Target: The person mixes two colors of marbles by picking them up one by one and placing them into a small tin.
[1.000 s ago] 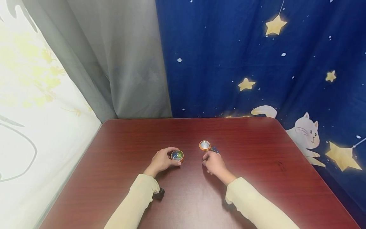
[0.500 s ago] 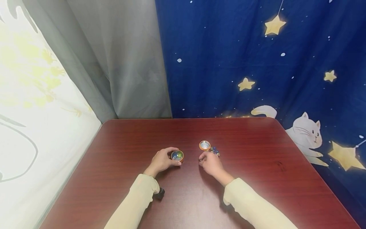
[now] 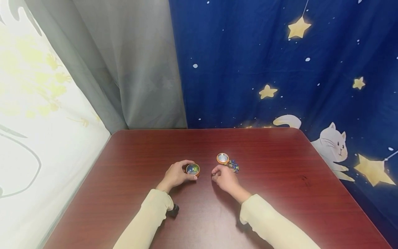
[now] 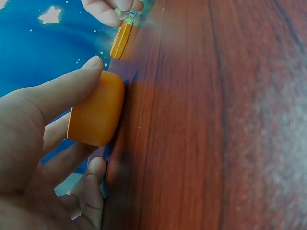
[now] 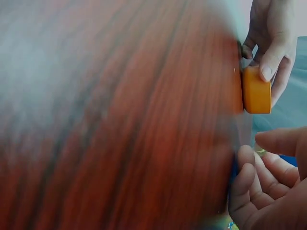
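Observation:
My left hand (image 3: 176,175) grips a small round orange container (image 4: 98,112) from its left side, thumb and fingers around the wall. Blue, green and yellow marbles (image 3: 193,169) show inside it in the head view. A short way to the right, my right hand (image 3: 226,178) pinches one small glass marble (image 5: 261,152) between thumb and fingertip, mostly covered by them. Just beyond that hand lies a loose cluster of marbles (image 3: 234,167), beside an orange lid (image 3: 222,158) with a silvery inside. In the left wrist view the lid's ribbed orange edge (image 4: 122,40) shows.
Everything rests on a dark red wood-grain table (image 3: 149,148). A black device (image 3: 173,210) sits at the left sleeve cuff. Grey (image 3: 149,69) and blue star-patterned curtains (image 3: 236,69) hang behind the far edge, with a white patterned cloth (image 3: 46,138) on the left.
My right hand has moved left, away from the marble cluster and towards the container, which uncovers more of the cluster. The left hand and container stay in place.

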`<state>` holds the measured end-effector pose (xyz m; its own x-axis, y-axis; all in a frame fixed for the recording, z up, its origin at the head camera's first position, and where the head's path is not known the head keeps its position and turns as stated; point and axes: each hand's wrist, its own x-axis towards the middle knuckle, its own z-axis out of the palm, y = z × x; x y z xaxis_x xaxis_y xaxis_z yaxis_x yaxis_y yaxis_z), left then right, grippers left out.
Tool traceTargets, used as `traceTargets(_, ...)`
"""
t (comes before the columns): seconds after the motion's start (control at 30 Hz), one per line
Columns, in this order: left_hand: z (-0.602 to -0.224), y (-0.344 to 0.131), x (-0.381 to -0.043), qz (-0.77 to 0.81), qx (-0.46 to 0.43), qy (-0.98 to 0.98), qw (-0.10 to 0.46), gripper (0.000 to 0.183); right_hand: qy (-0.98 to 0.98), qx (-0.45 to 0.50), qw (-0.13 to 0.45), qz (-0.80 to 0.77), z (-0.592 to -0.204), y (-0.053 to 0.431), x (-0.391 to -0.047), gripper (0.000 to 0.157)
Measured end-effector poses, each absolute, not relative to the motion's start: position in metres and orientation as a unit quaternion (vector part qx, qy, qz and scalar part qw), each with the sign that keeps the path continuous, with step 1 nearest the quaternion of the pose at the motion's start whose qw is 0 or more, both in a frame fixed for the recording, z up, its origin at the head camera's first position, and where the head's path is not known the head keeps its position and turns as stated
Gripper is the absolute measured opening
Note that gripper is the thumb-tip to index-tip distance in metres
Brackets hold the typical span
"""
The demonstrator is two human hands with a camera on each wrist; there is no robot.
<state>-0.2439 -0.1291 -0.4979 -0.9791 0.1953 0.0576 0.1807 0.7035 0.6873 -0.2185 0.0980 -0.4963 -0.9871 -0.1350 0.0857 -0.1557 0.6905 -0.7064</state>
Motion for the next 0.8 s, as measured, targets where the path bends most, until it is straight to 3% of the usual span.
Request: traceTargets(0.8,-0.5,-0.129,-0.246,0.376,0.099,0.921,0.015,0.061,-0.881,0.113,0.03,0.459,-0.498,0.07,-0.216,0.012)
